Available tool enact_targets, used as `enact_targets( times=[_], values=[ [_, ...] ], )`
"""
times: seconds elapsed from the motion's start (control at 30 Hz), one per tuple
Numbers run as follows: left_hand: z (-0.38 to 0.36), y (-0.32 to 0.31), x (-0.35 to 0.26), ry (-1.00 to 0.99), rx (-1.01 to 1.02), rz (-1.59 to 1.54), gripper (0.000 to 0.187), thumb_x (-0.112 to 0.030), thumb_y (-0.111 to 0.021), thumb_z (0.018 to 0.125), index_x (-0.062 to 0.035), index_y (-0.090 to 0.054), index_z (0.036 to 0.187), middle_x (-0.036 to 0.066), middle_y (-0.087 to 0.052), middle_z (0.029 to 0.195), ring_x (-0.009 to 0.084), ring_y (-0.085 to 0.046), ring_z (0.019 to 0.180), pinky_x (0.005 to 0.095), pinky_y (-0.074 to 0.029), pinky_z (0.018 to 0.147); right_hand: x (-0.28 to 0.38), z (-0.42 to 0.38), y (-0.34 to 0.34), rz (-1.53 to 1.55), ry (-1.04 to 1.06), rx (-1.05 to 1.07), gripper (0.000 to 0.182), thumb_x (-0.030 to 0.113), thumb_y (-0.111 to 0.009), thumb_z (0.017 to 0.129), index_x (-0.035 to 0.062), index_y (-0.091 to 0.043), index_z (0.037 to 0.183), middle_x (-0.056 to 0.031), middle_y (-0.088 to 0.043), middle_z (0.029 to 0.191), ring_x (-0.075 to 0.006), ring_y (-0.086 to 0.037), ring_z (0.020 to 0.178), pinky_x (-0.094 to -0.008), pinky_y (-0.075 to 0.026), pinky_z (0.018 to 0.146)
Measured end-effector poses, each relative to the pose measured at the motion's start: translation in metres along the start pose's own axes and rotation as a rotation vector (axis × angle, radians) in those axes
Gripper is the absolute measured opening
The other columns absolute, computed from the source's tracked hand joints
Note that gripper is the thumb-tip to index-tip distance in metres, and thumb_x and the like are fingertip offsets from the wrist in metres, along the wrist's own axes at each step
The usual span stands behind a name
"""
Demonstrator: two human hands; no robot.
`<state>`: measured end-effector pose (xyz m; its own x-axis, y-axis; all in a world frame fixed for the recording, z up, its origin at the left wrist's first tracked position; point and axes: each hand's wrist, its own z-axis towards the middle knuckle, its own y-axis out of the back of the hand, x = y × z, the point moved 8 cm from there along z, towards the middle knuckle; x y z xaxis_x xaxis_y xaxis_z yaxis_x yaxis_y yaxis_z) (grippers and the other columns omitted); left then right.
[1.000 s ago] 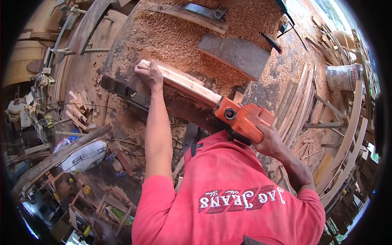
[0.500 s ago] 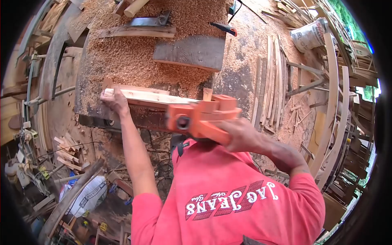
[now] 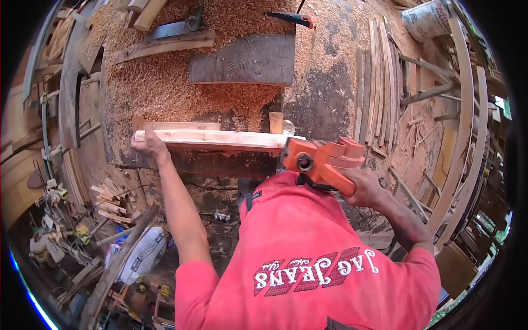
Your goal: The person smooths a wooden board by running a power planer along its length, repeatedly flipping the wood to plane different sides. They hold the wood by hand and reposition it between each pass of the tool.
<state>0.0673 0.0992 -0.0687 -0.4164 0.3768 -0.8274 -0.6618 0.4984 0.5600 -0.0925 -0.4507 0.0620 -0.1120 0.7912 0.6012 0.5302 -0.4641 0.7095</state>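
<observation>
A pale wooden strip (image 3: 225, 138) lies lengthwise along the front of a workbench (image 3: 203, 164). At its left end my left hand (image 3: 150, 146) is closed around the wood. My right hand (image 3: 365, 188) grips the rear handle of an orange electric planer (image 3: 324, 162). The planer is at the strip's right end, its front close to or over that end; whether it touches cannot be told. Behind the strip lies a thin wooden batten (image 3: 187, 126), and a small upright wood block (image 3: 276, 122) stands near the right end.
Wood shavings cover much of the bench. A dark board (image 3: 242, 60), a curved wood piece (image 3: 165, 46) and a handsaw (image 3: 291, 18) lie farther back. Long strips (image 3: 377, 82) lie at right, near a white sack (image 3: 426, 21). Scrap wood (image 3: 113, 203) is piled at lower left.
The planer in my right hand has moved right along the strip, uncovering more of its top. My left hand stays on the left end. The camera view has shifted slightly.
</observation>
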Motion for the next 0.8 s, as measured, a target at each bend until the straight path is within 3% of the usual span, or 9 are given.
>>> enact_targets(
  times=[0.17,0.23,0.3,0.37,0.47,0.53,0.63,0.7,0.8],
  values=[
    [0.005,-0.004,0.004,-0.04,0.051,-0.02,0.059,-0.034,-0.07,0.082,0.0052,-0.041,0.115,0.017,-0.048,0.102,0.0284,-0.052,0.085,0.044,-0.048,0.075,0.047,0.054,-0.015,0.035,0.033,0.135,0.034,0.021,-0.071,0.072,0.0056,-0.06,0.1,-0.0151,-0.068,0.087,-0.0368,-0.067,0.079,-0.0462,-0.053,0.068],
    [0.039,-0.008,0.066,-0.321,0.074,0.047,0.06,-0.035,-0.071,0.083,0.0049,-0.041,0.117,0.016,-0.049,0.099,0.0278,-0.053,0.081,0.0438,-0.049,0.072,0.07,0.08,-0.033,-0.036,-0.009,0.292,0.034,0.023,-0.071,0.074,0.0054,-0.06,0.1,-0.0148,-0.07,0.089,-0.0359,-0.069,0.078,-0.0461,-0.054,0.068],
    [0.026,-0.01,0.05,-0.87,-0.1,0.518,0.059,-0.036,-0.073,0.083,0.0041,-0.043,0.115,0.015,-0.05,0.098,0.0274,-0.052,0.078,0.0428,-0.05,0.068,0.107,0.11,-0.041,0.041,-0.046,0.357,0.032,0.022,-0.071,0.073,0.005,-0.061,0.099,-0.0158,-0.071,0.091,-0.0353,-0.07,0.08,-0.0464,-0.055,0.07],
    [0.016,-0.001,0.025,-0.265,-0.017,-0.015,0.054,-0.038,-0.076,0.081,0.0036,-0.05,0.103,0.014,-0.05,0.1,0.0259,-0.053,0.08,0.0427,-0.05,0.066,0.132,0.13,-0.063,0.117,0.063,0.252,0.031,0.02,-0.07,0.073,0.0049,-0.062,0.099,-0.017,-0.071,0.089,-0.0349,-0.07,0.082,-0.0468,-0.055,0.072],
    [0.054,-0.031,0.054,-0.482,0.181,0.267,0.046,-0.035,-0.077,0.077,0.0025,-0.054,0.09,0.014,-0.053,0.096,0.0242,-0.055,0.077,0.0423,-0.05,0.064,0.15,0.127,-0.065,0.143,0.121,0.212,0.033,0.02,-0.07,0.072,0.005,-0.062,0.101,-0.0168,-0.07,0.092,-0.0347,-0.07,0.085,-0.0475,-0.054,0.072],
    [0.009,-0.012,0.003,0.025,0.112,-0.188,0.04,-0.031,-0.075,0.074,0.0019,-0.055,0.085,0.014,-0.057,0.088,0.0234,-0.056,0.071,0.0422,-0.049,0.063,0.147,0.109,-0.055,0.294,0.134,0.196,0.046,0.017,-0.068,0.07,0.0058,-0.059,0.113,-0.0185,-0.069,0.097,-0.0386,-0.068,0.088,-0.0493,-0.054,0.074],
    [0.016,-0.016,0.009,-0.005,0.196,-0.21,0.038,-0.03,-0.071,0.074,0.0023,-0.055,0.087,0.014,-0.058,0.08,0.0246,-0.055,0.064,0.0423,-0.049,0.061,0.107,0.063,-0.027,0.22,0.128,0.093,0.054,0.016,-0.071,0.067,0.0068,-0.059,0.118,-0.0176,-0.069,0.096,-0.0387,-0.068,0.088,-0.0471,-0.054,0.074],
    [-0.003,-0.005,-0.013,0.008,0.049,-0.142,0.042,-0.032,-0.073,0.073,0.0025,-0.055,0.088,0.014,-0.057,0.087,0.0247,-0.056,0.072,0.0425,-0.048,0.064,0.058,0.033,-0.012,0.17,-0.021,-0.004,0.027,0.018,-0.071,0.068,0.0064,-0.063,0.091,-0.0154,-0.068,0.084,-0.0352,-0.069,0.08,-0.048,-0.053,0.071],
    [0.007,0.008,0.014,-0.037,-0.131,-0.113,0.049,-0.035,-0.075,0.072,0.0033,-0.054,0.096,0.016,-0.054,0.097,0.0261,-0.055,0.083,0.0419,-0.048,0.07,-0.001,-0.005,0.015,0.129,-0.039,-0.22,0.025,0.011,-0.071,0.065,0.0042,-0.063,0.088,-0.0165,-0.067,0.081,-0.0362,-0.067,0.076,-0.0453,-0.054,0.071]
  ],
)
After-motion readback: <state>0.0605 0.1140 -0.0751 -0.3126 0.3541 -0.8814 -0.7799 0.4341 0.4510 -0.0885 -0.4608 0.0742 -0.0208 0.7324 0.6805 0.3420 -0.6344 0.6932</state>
